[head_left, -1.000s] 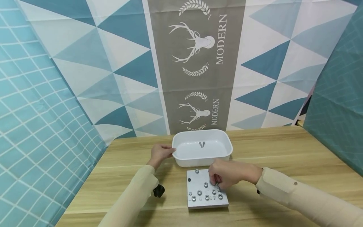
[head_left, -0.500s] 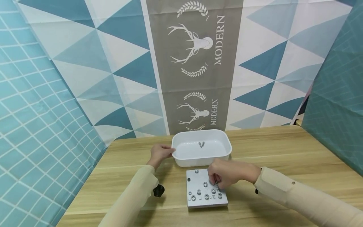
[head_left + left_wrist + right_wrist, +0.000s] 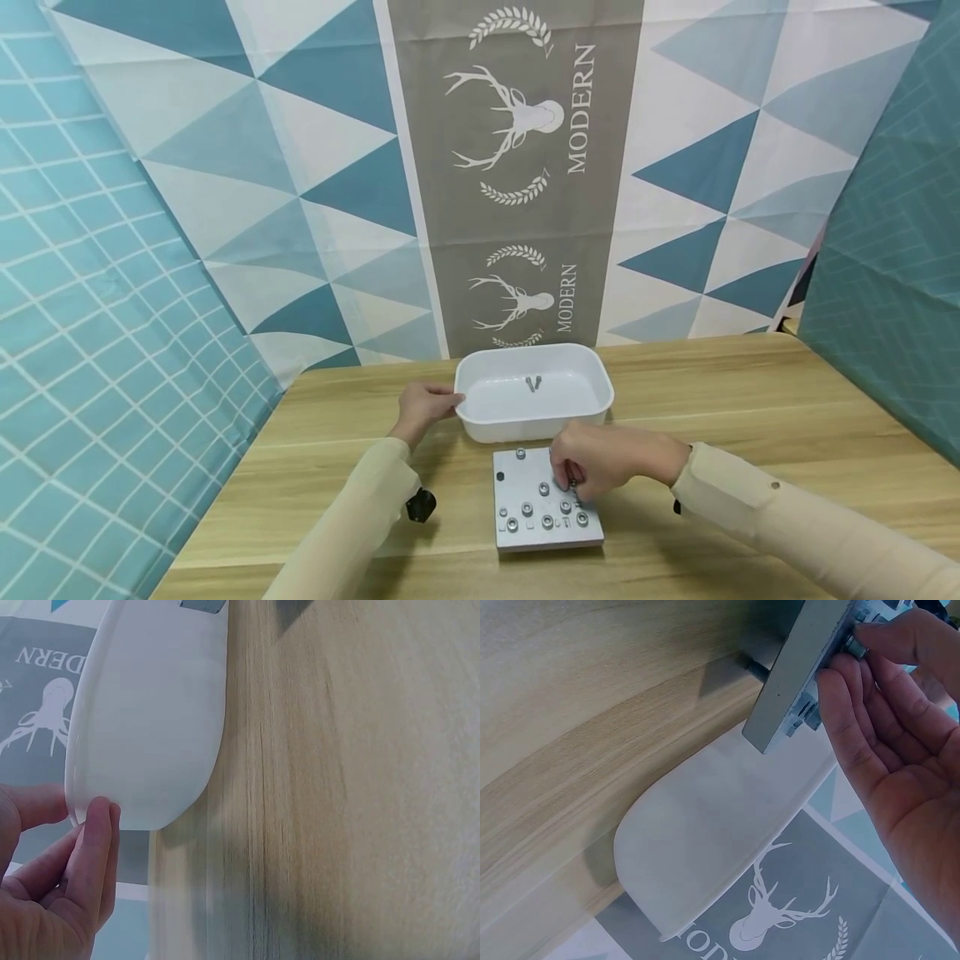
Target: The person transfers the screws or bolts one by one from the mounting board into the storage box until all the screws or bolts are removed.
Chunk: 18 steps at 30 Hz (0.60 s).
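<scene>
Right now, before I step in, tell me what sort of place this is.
Probably a makeshift tabletop workspace, though the room beyond is hidden: a wood-grain table, a creased deer-printed sheet hung behind it, and a metal plate fitted with bolts.

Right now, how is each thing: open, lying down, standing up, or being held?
White tray: upright, open-topped.
Two bolts: lying inside the tray.
Metal plate: level, carrying standing bolts.
Pinched bolt: held at the plate.
Left hand: pinching the tray.
Right hand: pinching that bolt.
</scene>
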Available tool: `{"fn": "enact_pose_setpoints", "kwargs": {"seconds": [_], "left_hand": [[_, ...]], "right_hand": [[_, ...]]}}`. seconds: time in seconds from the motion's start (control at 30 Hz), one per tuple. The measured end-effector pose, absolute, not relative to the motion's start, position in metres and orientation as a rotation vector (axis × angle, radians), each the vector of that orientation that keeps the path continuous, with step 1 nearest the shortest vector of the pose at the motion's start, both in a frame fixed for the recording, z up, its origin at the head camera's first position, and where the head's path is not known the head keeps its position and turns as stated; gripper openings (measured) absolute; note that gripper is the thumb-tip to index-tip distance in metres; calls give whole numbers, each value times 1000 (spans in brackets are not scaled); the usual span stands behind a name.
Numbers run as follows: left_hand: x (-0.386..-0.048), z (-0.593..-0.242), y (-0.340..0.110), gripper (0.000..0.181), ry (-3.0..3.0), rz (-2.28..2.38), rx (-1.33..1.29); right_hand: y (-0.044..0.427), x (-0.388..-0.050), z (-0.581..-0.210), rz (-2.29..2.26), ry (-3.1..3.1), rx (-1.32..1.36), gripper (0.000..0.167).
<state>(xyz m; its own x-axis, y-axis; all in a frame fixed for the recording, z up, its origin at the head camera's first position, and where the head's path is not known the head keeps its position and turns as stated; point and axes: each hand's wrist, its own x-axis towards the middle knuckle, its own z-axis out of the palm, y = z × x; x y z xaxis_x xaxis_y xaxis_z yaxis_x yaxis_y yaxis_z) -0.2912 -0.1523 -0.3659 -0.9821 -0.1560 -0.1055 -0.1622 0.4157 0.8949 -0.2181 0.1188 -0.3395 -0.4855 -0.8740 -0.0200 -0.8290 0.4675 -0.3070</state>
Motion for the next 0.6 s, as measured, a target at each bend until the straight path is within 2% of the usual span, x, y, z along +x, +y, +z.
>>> {"fn": "enact_pose_setpoints", "kwargs": {"seconds": [0.6], "left_hand": [[-290,-365,-152,25,2601,1723,-302]], "right_hand": [[119,-220,-340,-409,2543,-1505,19]]}}
